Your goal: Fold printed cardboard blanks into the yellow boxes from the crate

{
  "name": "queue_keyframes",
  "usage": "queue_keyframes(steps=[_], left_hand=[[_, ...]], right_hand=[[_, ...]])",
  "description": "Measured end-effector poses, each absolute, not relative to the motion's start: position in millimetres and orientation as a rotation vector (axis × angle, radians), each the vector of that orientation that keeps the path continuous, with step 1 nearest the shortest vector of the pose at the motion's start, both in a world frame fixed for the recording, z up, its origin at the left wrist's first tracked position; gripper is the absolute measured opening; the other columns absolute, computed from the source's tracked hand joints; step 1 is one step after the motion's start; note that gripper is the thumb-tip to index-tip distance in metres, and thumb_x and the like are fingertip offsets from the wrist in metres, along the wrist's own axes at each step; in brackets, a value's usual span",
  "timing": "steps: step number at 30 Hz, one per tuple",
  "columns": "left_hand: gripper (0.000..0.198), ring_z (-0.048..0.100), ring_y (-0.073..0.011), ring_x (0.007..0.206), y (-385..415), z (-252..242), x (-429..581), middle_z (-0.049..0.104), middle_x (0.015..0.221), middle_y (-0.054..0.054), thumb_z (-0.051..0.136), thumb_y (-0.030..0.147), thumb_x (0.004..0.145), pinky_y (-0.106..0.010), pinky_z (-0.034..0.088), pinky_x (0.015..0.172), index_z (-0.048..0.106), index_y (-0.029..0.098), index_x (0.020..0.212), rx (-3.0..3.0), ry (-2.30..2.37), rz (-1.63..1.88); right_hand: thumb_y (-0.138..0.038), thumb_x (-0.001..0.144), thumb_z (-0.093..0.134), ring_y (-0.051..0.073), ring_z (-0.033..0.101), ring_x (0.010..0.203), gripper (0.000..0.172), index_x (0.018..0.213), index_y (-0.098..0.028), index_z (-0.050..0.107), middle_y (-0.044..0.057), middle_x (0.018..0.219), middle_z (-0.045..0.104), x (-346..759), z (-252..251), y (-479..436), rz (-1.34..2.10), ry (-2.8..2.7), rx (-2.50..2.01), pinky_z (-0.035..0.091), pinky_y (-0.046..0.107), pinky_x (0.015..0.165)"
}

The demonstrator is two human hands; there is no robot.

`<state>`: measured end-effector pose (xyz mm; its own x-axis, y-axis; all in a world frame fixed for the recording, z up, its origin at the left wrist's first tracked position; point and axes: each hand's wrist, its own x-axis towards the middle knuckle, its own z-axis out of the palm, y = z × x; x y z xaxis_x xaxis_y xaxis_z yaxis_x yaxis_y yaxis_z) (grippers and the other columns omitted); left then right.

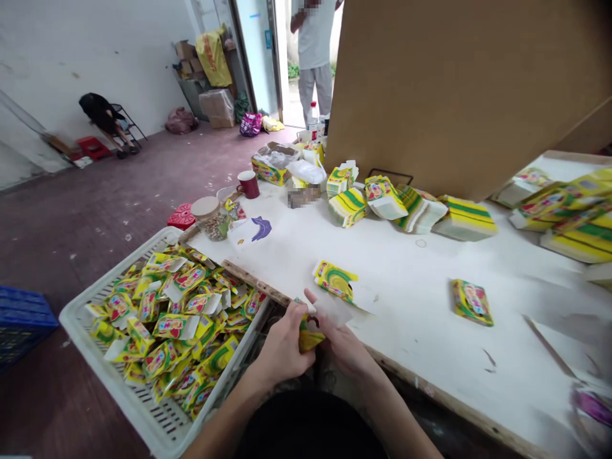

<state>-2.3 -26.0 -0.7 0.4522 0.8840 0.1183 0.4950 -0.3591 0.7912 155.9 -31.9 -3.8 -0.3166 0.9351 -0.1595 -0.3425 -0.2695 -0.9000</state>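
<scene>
Head view: both my hands pinch one small carton point(308, 336) at lower centre, left hand point(282, 347) gripping its left side, right hand point(342, 344) its right; crate point(95, 347) lies nearer my left.

Both hands meet at centre, left hand point(283, 347) and right hand point(343, 344) pinching

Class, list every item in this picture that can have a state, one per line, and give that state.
Left hand: gripping the small box.
Right hand: gripping the small box.
Small box: held at the table edge, flap open.
Flat carton: unfolded, lying on the table.
Closed box: folded shut, lying flat.
Crate: filled with folded boxes.
Jar: lidded.
</scene>
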Motion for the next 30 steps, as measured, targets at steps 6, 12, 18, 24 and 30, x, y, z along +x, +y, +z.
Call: queue_keyframes(steps=[6,12,18,24,30], left_hand=[[0.062,0.06,-0.0321,0.102,-18.2,-9.6,4.7,0.058,0.111,-0.013,0.066,0.012,0.061,-0.044,0.047,0.089,0.048,0.02,0.119,1.87,1.259,0.87],[0.06,0.057,-0.035,0.105,-20.8,-3.8,-1.1,0.061,0.11,-0.012,0.073,0.018,0.059,-0.052,0.041,0.095,0.054,0.023,0.116,1.764,1.448,0.974],[0.066,0.065,-0.0303,0.096,-10.7,11.7,-18.2,0.069,0.106,-0.007,0.078,0.024,0.059,-0.04,0.05,0.084,0.053,0.027,0.121,1.888,1.297,0.77],[0.064,0.064,-0.0341,0.099,-7.5,9.9,-11.3,0.068,0.109,-0.011,0.076,0.02,0.059,-0.045,0.049,0.088,0.056,0.024,0.12,2.022,1.31,0.739],[0.063,0.064,-0.0274,0.099,-15.2,1.7,-16.3,0.062,0.111,-0.009,0.074,0.03,0.068,-0.041,0.051,0.088,0.044,0.024,0.123,1.6,1.502,1.071]], right_hand=[[-0.021,0.09,0.051,0.025,0.042,0.135,0.049,0.138,-0.032,0.049,0.006,0.146,0.047,154.5,-7.5,-36.7,1.086,-1.586,-1.079,0.032,0.046,0.112],[-0.02,0.09,0.05,0.027,0.045,0.132,0.044,0.132,-0.031,0.055,0.008,0.146,0.046,162.0,-19.9,-32.8,0.896,-1.677,-1.197,0.042,0.045,0.106],[-0.027,0.088,0.06,0.029,0.048,0.13,0.029,0.116,-0.03,0.068,0.009,0.142,0.05,187.9,-3.3,-24.3,1.056,-1.933,-1.117,0.042,0.045,0.104],[-0.024,0.078,0.07,0.031,0.048,0.129,0.024,0.102,-0.027,0.072,0.011,0.137,0.053,186.1,7.2,-19.3,1.128,-1.879,-1.148,0.04,0.049,0.104],[-0.027,0.08,0.066,0.023,0.062,0.103,0.054,0.131,-0.022,0.047,0.01,0.12,0.062,174.7,-15.3,-18.9,0.831,-1.617,-1.418,0.051,0.038,0.089]])
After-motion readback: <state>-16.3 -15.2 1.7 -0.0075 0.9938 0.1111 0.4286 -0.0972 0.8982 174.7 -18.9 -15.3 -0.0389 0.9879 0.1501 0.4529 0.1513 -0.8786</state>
